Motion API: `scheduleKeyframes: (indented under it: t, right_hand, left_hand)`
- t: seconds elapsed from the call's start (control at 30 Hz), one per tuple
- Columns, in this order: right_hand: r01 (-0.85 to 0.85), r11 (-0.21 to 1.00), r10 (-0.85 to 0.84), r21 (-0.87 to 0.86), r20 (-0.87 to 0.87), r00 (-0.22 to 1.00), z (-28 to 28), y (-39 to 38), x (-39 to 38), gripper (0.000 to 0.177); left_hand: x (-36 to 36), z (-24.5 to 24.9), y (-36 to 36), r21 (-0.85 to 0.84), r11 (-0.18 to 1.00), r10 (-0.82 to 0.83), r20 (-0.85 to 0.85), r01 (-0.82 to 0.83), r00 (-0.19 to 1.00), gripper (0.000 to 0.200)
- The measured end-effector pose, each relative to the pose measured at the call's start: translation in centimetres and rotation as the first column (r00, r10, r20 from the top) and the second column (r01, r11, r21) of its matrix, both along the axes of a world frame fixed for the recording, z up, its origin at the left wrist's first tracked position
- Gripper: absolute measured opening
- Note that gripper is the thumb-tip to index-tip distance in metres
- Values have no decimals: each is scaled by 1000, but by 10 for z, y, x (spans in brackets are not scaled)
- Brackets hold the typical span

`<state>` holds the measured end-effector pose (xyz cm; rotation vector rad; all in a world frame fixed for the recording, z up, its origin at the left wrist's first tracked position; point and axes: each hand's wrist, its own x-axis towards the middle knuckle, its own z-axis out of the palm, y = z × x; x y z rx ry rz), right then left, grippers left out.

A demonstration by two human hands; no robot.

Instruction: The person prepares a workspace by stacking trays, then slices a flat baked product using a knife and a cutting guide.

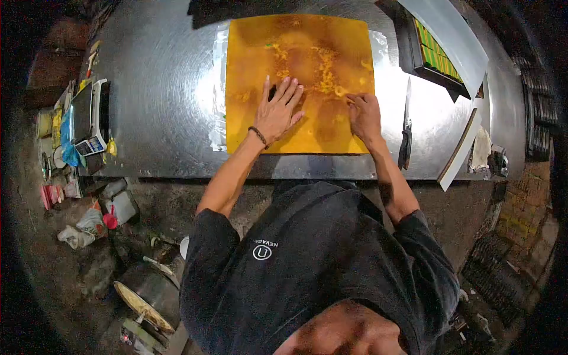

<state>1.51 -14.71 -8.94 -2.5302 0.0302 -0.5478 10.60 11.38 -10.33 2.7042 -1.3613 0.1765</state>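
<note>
A large square sheet of yellow cake [302,127] lies flat, its top browned and glossy, with rough paler patches where the brown skin is broken. My left hand [279,115] rests on it near the middle, palm down with fingers stretched out. Over the right part of the sheet, my right hand [365,120] has its fingertips pinched together at the surface. Beside those fingertips is a small pale yellow curl [339,92]. Whatever the pinch holds, if anything, is too small to make out.
The sheet lies on a shiny metal table [160,118]. Right of it are a long knife [406,127], a pale strip [460,151] and a black tray [435,68] holding green-and-yellow striped pieces. At the left stands a digital scale [92,121]. A big pot [148,296] stands low at the left.
</note>
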Motion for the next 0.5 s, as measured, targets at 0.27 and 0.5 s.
scheduleKeyframes:
  t: [0.27,0.5]
  right_hand:
    - [230,964,-241,-132,-73,968,-2,-92,-58,30]
    - [448,811,-558,-376,-270,785,-17,-141,-106,51]
  left_hand:
    - [-9,-1,-18,93,996,14,-135,-1,991,78]
    - [-17,-1,-47,30,996,86,-88,-83,992,85]
